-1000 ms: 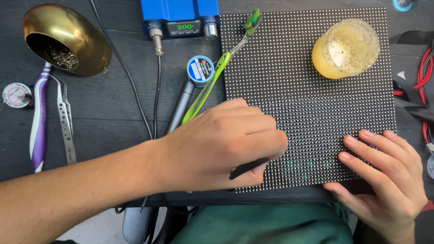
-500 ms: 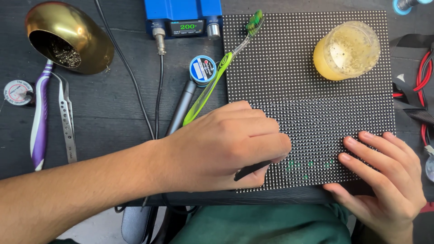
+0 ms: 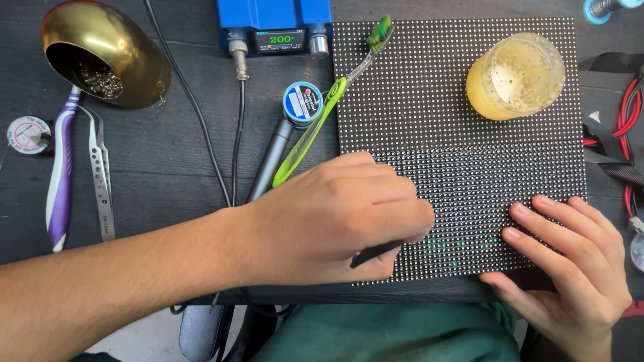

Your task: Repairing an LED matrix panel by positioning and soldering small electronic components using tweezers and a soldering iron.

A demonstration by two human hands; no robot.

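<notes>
Fingers of left hand (image 3: 329, 221) curled tightly around a thin black tool (image 3: 376, 252), tip pointing right, over lower part of dotted black panel (image 3: 456, 94); whether tip touches panel cannot be told; a few small green dots (image 3: 459, 243) lit just right of tool tip. Fingers of right hand (image 3: 577, 268) spread flat and open, pressed on lower right corner of panel, nothing gripped; thumb along panel's near edge.

Panel lying flat on dark wooden table (image 3: 168, 147), near edge level with table edge; yellow jar (image 3: 515, 76) with clear lid standing on upper right of panel; green toothbrush (image 3: 329, 104) lying aslant, head on upper left corner of panel, handle running down to left hand.

Left of panel: small blue-labelled solder spool (image 3: 303, 102) touching toothbrush handle; grey soldering iron handle (image 3: 270, 161) beneath it, partly hidden by left hand; blue station (image 3: 275, 27) with lit green display at top edge, cable running down toward table edge. Further left: brass bowl (image 3: 104, 57) tipped on side, metal shavings inside; metal tweezers (image 3: 100, 177); purple toothbrush (image 3: 60, 181); small white spool (image 3: 27, 134) at far left. Red and black cables (image 3: 627, 114) at right edge.
</notes>
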